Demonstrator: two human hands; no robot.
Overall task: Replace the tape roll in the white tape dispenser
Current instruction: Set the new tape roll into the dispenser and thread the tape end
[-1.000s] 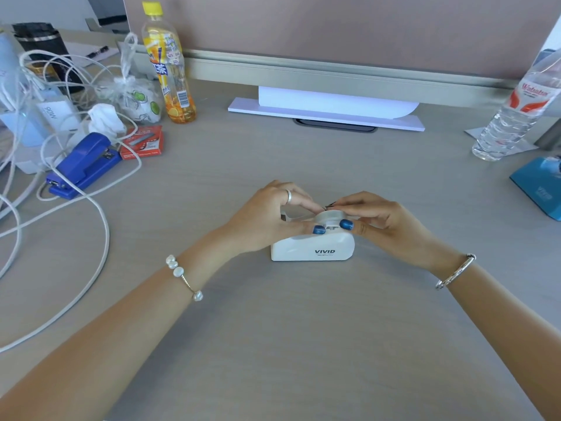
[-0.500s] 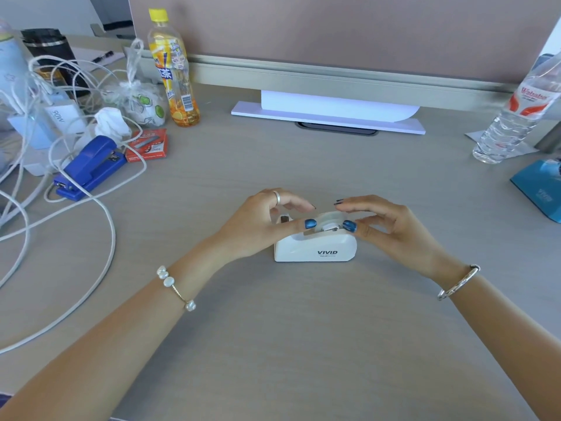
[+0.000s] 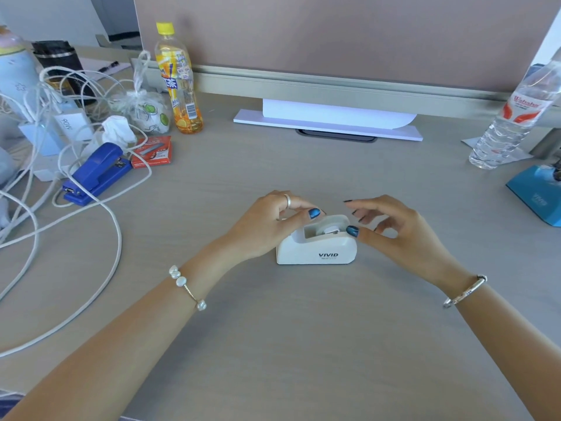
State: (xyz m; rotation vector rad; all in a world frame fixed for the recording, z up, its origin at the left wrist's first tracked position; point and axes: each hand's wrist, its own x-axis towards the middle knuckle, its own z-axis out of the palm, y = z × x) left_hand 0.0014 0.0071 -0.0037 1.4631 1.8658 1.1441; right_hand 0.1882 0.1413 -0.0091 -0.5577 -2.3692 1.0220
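The white tape dispenser [image 3: 315, 249], marked VIVID, stands on the desk in the middle of the head view. A white tape roll [image 3: 331, 228] sits in its well, partly hidden by the housing. My left hand [image 3: 267, 227] curls around the dispenser's left end, thumb and forefinger pinched together at its top edge. Whether they pinch a tape end I cannot tell. My right hand [image 3: 394, 235] hovers at the right end with fingers spread. Only its thumb tip touches the housing.
White cables [image 3: 115, 238] loop over the left of the desk beside a blue stapler [image 3: 95, 173] and a red staple box [image 3: 153, 151]. An orange drink bottle [image 3: 179, 80] stands at the back left, a water bottle [image 3: 513, 117] at the right, a blue box [image 3: 537, 192] at the right edge.
My right hand's fingers have lifted off the top of the roll and drawn back to the right, uncovering the well. My left hand has stayed at the left end.
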